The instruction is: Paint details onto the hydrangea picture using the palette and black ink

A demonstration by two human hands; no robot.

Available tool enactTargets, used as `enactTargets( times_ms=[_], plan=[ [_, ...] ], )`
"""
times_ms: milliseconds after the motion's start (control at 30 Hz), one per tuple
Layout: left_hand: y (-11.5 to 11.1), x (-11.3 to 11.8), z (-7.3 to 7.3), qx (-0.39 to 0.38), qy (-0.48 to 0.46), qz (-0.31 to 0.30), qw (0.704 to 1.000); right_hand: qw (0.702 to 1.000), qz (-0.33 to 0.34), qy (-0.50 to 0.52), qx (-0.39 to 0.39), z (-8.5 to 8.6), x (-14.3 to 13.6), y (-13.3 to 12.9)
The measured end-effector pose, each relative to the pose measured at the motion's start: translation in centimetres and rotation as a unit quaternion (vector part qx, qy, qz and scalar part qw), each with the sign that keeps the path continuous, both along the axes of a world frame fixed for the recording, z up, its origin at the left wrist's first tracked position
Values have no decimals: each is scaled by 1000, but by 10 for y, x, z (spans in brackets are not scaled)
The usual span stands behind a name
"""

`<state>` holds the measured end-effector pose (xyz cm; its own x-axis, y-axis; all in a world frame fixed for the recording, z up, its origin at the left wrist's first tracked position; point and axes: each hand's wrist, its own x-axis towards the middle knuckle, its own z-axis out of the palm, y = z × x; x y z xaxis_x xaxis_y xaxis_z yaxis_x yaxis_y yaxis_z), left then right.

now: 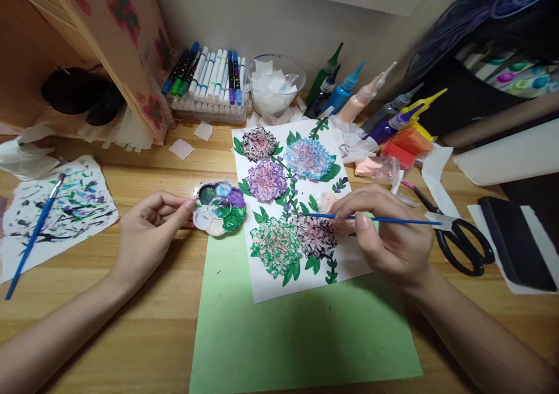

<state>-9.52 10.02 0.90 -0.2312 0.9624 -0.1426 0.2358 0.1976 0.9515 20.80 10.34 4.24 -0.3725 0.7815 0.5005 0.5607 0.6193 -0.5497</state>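
Between thumb and fingers, my left hand (152, 231) grips the edge of a small round paint palette (220, 208) with green, purple, blue and white wells. My right hand (386, 231) is closed on a thin blue paintbrush (393, 220), which points left. The brush tip is over the white sheet (268, 292), close to the black-edged flower (315, 237) and the stem above it. Several textured flowers in purple, blue, green and black stand on that sheet among painted green leaves. Under its lower part lies a green sheet (301, 341). My right hand hides a pale flower partly.
Paint-marked paper (87, 208) with another blue brush (35, 242) lies left. Behind are markers (209, 74), a bowl of paper scraps (275, 85) and paint bottles (345, 88). Black-handled scissors (463, 245) and a dark phone-like object (517, 242) lie right.
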Motion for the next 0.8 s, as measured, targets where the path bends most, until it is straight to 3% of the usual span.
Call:
enactTargets(
  times_ms=[800],
  plan=[
    [1,1,-1,1,4,3,1000,1000,0,-5,10,1,-2,-3]
  ],
)
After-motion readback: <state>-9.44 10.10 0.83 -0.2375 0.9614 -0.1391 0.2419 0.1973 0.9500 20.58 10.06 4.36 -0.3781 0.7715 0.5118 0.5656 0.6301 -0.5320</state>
